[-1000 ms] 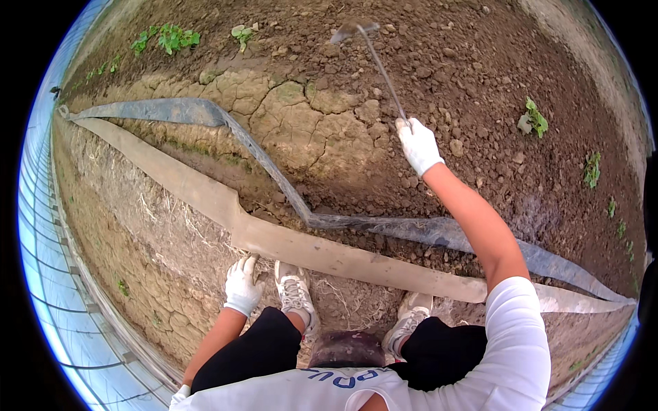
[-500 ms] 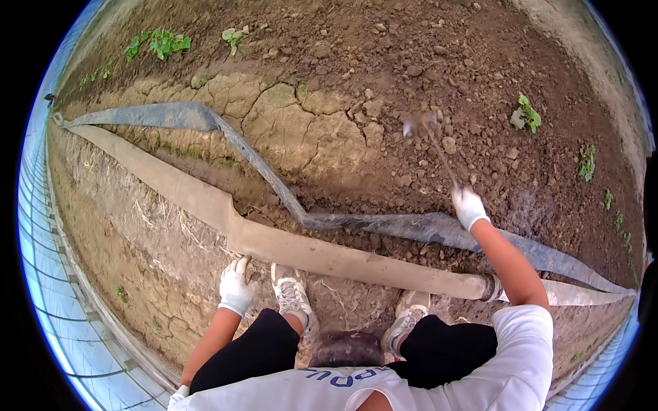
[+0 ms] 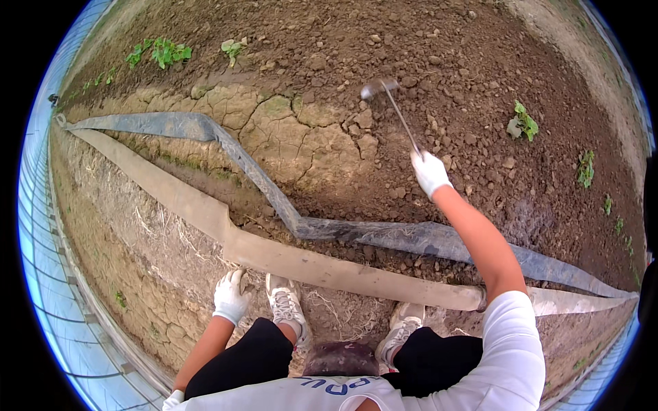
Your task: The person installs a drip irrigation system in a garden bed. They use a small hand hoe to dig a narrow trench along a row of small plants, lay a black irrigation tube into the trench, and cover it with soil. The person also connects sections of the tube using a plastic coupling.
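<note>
Our right hand point(image 3: 430, 171) grips a hoe point(image 3: 402, 118) over crumbly soil point(image 3: 473, 116); our left hand point(image 3: 232, 299), loosely unclenched, is beside our left shoe point(image 3: 285, 303).

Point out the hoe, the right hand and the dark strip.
Hoe point(image 3: 401, 118): head view, on its thin shaft.
Right hand point(image 3: 430, 172): head view, on its gloved middle.
Dark strip point(image 3: 300, 227): head view, at its lower bend.

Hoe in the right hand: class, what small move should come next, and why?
Probably draw the hoe through the right edge of the cracked crust: the gloved right hand grips its handle, the blurred blade is close to that edge, and the crust lies in slabs while the soil farther right is loose and crumbled.
</note>
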Action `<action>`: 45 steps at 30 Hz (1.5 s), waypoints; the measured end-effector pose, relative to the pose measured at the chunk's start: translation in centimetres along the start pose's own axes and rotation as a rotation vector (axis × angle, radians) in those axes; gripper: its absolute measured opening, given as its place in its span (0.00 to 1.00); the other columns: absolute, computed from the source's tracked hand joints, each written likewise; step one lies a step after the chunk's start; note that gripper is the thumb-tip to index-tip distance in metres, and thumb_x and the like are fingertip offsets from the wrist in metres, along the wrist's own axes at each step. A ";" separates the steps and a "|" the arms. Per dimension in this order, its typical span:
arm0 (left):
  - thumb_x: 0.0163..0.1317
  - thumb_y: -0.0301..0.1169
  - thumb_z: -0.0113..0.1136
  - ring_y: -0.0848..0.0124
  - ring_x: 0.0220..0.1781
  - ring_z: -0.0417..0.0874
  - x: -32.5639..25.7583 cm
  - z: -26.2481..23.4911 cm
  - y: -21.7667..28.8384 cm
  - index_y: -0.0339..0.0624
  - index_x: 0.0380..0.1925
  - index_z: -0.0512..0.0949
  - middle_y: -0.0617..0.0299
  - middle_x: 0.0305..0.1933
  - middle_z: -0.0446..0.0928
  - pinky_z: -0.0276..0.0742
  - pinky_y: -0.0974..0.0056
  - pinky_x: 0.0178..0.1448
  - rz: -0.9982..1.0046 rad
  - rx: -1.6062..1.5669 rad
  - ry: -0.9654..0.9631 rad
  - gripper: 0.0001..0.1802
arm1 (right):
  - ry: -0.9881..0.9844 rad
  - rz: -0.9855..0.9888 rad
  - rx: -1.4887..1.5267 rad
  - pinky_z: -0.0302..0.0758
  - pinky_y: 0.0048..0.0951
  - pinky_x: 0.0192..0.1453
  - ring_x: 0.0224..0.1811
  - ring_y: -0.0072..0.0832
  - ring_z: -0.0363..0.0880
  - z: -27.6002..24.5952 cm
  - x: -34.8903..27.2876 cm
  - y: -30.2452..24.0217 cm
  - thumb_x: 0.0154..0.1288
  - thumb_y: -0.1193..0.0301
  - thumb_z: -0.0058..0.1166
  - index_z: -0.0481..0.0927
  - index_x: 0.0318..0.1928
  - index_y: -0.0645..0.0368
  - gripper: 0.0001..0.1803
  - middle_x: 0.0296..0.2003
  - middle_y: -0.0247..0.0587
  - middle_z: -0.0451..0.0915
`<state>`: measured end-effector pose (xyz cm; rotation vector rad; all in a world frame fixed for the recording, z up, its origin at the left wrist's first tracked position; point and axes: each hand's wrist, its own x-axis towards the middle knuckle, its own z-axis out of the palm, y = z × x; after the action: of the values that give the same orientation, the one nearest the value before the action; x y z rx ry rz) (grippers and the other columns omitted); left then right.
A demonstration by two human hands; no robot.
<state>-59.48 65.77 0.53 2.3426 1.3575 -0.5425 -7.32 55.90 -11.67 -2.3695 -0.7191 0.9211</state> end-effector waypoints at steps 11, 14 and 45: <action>0.47 0.34 0.64 0.51 0.53 0.73 -0.8 0.3 -0.7 0.43 0.53 0.69 0.48 0.50 0.73 0.67 0.51 0.57 -0.038 -0.002 0.089 0.30 | -0.300 -0.036 -0.332 0.72 0.47 0.39 0.35 0.56 0.77 -3.4 -9.2 12.1 0.65 0.58 0.46 0.76 0.36 0.62 0.18 0.28 0.61 0.77; 0.48 0.32 0.63 0.52 0.52 0.73 -0.1 -1.1 -0.9 0.41 0.56 0.68 0.49 0.51 0.73 0.67 0.52 0.58 -0.028 0.072 0.217 0.32 | -0.233 0.003 -0.320 0.72 0.46 0.35 0.31 0.55 0.77 -4.8 -10.4 12.4 0.65 0.58 0.47 0.75 0.33 0.62 0.18 0.25 0.60 0.76; 0.47 0.44 0.64 0.57 0.42 0.80 9.6 -5.6 6.9 0.45 0.35 0.75 0.57 0.36 0.78 0.72 0.53 0.51 0.582 0.264 -0.275 0.19 | -0.134 0.037 -0.164 0.72 0.34 0.39 0.29 0.37 0.76 1.7 -10.0 4.3 0.67 0.54 0.46 0.77 0.38 0.65 0.22 0.26 0.52 0.78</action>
<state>-48.27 72.42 1.37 2.5839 0.4655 -0.8496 -13.65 46.90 -10.77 -2.4888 -0.8335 1.0826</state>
